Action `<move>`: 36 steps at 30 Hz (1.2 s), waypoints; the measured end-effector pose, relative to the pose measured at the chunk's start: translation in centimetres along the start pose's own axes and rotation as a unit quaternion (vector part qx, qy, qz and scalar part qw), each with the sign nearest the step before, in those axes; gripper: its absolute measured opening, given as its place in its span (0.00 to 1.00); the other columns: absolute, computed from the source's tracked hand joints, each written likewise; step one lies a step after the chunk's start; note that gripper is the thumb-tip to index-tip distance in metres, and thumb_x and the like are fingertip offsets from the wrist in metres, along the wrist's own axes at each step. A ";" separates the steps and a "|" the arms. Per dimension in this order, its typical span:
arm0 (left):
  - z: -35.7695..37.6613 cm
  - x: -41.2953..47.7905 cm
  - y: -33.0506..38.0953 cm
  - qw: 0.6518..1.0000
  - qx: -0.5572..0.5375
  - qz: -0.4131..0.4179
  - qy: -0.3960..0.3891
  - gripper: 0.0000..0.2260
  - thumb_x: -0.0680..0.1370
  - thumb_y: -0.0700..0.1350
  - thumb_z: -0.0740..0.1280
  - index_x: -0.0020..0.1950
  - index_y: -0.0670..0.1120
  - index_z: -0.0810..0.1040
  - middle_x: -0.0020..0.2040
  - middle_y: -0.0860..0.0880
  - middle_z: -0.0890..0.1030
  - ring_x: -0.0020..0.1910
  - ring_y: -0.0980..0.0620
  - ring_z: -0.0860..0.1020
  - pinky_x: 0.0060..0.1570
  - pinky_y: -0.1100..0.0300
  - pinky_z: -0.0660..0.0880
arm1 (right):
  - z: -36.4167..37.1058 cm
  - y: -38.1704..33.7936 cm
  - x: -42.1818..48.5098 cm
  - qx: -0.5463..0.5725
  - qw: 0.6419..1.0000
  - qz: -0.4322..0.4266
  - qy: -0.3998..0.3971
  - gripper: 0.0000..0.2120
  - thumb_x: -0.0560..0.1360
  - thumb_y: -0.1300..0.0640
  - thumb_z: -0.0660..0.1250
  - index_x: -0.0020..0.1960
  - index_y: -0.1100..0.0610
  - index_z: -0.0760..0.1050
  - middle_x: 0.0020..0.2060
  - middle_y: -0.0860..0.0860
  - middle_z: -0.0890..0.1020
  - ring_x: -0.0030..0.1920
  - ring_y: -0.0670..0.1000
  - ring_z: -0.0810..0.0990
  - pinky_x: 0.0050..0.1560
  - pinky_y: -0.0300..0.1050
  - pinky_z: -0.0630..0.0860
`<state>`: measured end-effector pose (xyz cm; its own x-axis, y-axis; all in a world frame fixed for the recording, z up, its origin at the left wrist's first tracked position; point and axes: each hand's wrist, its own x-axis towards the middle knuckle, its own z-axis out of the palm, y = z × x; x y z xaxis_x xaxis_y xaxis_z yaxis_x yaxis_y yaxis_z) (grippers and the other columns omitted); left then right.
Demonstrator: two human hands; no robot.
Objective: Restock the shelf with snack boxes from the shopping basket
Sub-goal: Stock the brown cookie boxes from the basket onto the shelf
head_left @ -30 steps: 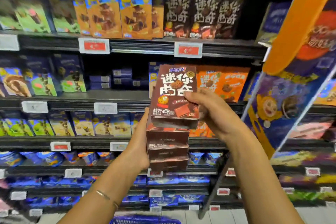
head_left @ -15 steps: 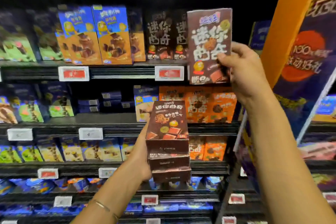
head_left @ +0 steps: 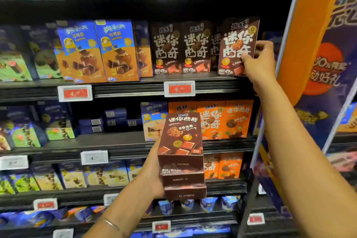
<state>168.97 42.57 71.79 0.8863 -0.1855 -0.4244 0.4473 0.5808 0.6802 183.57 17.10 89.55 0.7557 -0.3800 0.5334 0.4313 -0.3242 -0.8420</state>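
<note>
My right hand [head_left: 257,60] grips a brown snack box [head_left: 236,46] by its right edge. The box stands upright at the right end of the upper shelf [head_left: 212,83], beside two matching brown boxes [head_left: 180,48]. My left hand [head_left: 154,172] holds a stack of three brown snack boxes [head_left: 181,157] from the left side, in front of the lower shelves. The shopping basket is out of view.
Blue and orange boxes [head_left: 98,52] stand left of the brown ones. Orange boxes [head_left: 224,120] fill the shelf below. An orange and purple promotional panel [head_left: 318,54] juts out on the right, close to my right arm. Price tags [head_left: 179,89] line the shelf edges.
My right hand took the top box off the stack, raised it and moved it right onto the upper shelf. The stack in my left hand went from several boxes to three.
</note>
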 end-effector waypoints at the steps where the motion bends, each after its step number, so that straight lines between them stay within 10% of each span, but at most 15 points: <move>1: 0.0 0.1 0.0 1.000 -0.001 -0.002 0.000 0.24 0.74 0.65 0.73 0.40 0.43 0.89 0.43 0.42 0.87 0.38 0.39 0.86 0.42 0.47 0.83 | 0.2 0.0 0.2 -0.031 0.999 -0.005 0.006 0.17 0.82 0.55 0.66 0.68 0.52 0.65 0.60 0.48 0.78 0.56 0.48 0.81 0.52 0.48 0.83; 6: 0.3 0.5 0.2 1.000 -0.003 -0.008 0.002 0.25 0.74 0.66 0.73 0.43 0.43 0.89 0.46 0.41 0.87 0.41 0.39 0.86 0.45 0.45 0.82 | 1.5 0.3 1.7 -0.145 0.989 -0.019 0.028 0.19 0.80 0.51 0.68 0.69 0.51 0.68 0.64 0.54 0.76 0.58 0.51 0.77 0.46 0.39 0.72; 13: 0.3 0.9 0.1 1.000 0.002 -0.008 0.005 0.25 0.74 0.66 0.73 0.43 0.43 0.89 0.46 0.40 0.87 0.41 0.38 0.86 0.46 0.44 0.83 | 2.1 0.8 2.7 -0.218 0.976 -0.012 0.013 0.23 0.81 0.48 0.67 0.73 0.52 0.68 0.66 0.55 0.77 0.65 0.59 0.77 0.59 0.57 0.77; 36: -1.4 0.7 1.6 1.000 -0.009 0.007 -0.001 0.27 0.74 0.68 0.71 0.44 0.43 0.90 0.49 0.40 0.87 0.43 0.38 0.87 0.49 0.42 0.83 | 3.1 0.1 -0.5 -0.239 0.968 -0.030 0.070 0.30 0.79 0.45 0.68 0.76 0.55 0.62 0.70 0.56 0.72 0.69 0.59 0.73 0.65 0.60 0.73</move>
<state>170.13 44.44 71.72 0.8929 -0.1788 -0.4132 0.4322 0.5975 0.6754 184.71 19.95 88.95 0.6469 -0.4509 0.6150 0.1699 -0.7010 -0.6927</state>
